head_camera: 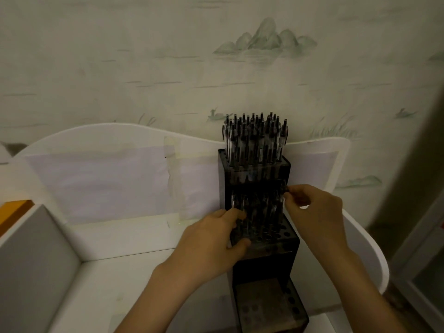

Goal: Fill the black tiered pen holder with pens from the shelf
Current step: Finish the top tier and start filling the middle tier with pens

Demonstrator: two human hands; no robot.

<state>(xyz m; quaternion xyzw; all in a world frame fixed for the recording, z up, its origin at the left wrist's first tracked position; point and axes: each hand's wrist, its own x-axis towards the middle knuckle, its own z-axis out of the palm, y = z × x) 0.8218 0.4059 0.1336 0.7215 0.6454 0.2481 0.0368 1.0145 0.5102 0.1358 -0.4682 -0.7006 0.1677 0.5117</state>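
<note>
1. Black, stepped, three-tiered plastic pen holder [264, 254] standing on a white shelf [134, 239], its tall back against the shelf's white scalloped back panel [96, 145].
2. Top tier packed with a dense bunch of clear-barrelled pens with black caps [254, 138], all upright, rising above the back panel's edge.
3. Middle tier partly filled: several more pens [262, 212] upright in the rear and left holes, a row of round holes at the front right showing bare.
4. Lowest tier [269, 306], nearest the camera, showing a flat, greyish top with a few oval holes along its right side; no pens seen standing there.
5. Left hand [211, 246] at the left side of the middle tier, fingers curled in among the pens and thumb against the holder's front edge; left grip looks closed around the pens there, though blur and dim light hide exactly which ones.
6. Right hand [314, 212] raised at the right edge of the holder, just above the middle tier; thumb and forefinger pinching the dark top end of a single pen [283, 203], right grip closed on that pen, its barrel pointing down toward the middle tier's right side.
7. Pale paper sheets taped [171, 164] across the back panel, left of the holder.
8. Grey-faced divider wall [38, 260] at the shelf's left; orange edge [14, 210] beyond.
9. Wallpaper with faint green mountains [264, 39] behind.
</note>
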